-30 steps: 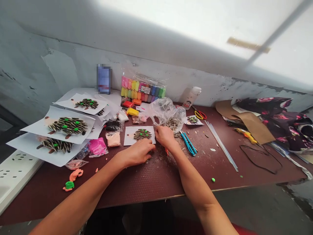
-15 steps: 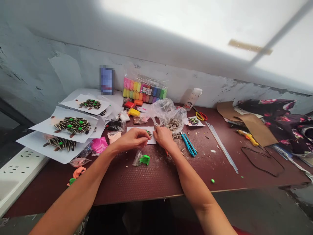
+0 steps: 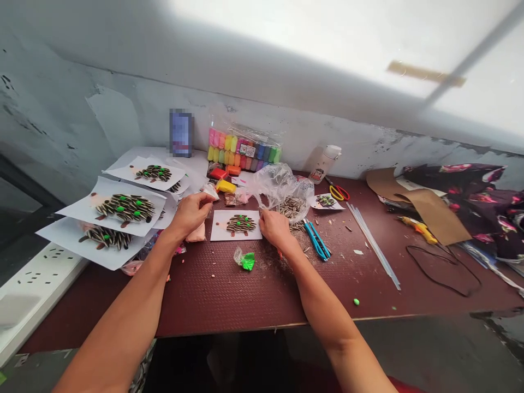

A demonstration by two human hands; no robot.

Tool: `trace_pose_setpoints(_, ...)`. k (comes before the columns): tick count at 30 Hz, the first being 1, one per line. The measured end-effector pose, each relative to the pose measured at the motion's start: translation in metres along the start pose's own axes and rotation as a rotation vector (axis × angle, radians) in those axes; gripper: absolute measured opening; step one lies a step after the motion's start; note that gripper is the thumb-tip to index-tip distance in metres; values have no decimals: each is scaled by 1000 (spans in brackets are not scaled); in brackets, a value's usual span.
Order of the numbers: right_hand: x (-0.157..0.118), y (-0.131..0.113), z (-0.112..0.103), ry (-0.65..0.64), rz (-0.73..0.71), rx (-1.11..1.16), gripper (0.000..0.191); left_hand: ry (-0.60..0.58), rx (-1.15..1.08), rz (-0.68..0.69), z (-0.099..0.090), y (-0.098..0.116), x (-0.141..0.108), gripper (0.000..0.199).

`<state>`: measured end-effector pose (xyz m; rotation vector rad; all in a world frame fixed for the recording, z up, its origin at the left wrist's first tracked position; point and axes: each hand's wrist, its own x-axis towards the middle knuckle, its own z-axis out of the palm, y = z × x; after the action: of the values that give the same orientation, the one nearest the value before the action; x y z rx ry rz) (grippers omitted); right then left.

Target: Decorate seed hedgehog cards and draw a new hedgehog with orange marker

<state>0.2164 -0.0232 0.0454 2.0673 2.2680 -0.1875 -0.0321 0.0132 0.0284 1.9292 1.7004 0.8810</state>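
Note:
On the table lies a white card [image 3: 236, 234] bearing a hedgehog picture [image 3: 241, 223], made of sunflower seeds with green clay dots and a pale clay face. My right hand [image 3: 277, 226] is closed at the card's right edge, its fingertips partly hidden. Left of the card, my left hand [image 3: 190, 214] is raised with its fingers curled together; whatever they pinch, if anything, is too small to make out. It is close to a white clay packet [image 3: 210, 191] and a pale pink clay packet [image 3: 197, 233]. Green clay [image 3: 248, 261] in a torn wrapper sits in front of the card.
Finished hedgehog sheets [image 3: 126, 207] are stacked at left beside a power strip [image 3: 45, 273]. Behind stand a bag of coloured clay [image 3: 244, 150] and a bottle [image 3: 325, 164]. Sunflower seeds [image 3: 291, 207], a blue cutter [image 3: 317, 241], scissors [image 3: 339, 192], glue sticks [image 3: 374, 245] and a glue gun [image 3: 420, 229] lie right.
My left hand has moved left, away from above the card, uncovering the hedgehog picture. My right hand stays at the card's right edge. The view has shifted slightly.

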Motion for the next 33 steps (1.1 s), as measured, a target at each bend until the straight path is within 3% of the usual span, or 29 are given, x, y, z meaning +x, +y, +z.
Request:
trace_pose_setpoints(7, -1, -2, -1, 36, 3, 12, 32, -63, 266, 14, 7, -8, -1, 45)
trace_pose_setpoints(13, 0, -6, -2, 19, 34, 18, 35, -122, 418, 20, 9, -5, -4, 38)
trace_pose_setpoints(19, 5, -6, 0, 12, 43, 49, 37, -181, 557, 37, 15, -2, -7, 46)
trace_pose_setpoints(33, 20, 1, 15, 158, -15, 343, 18, -161, 522, 61, 20, -1, -6, 38)
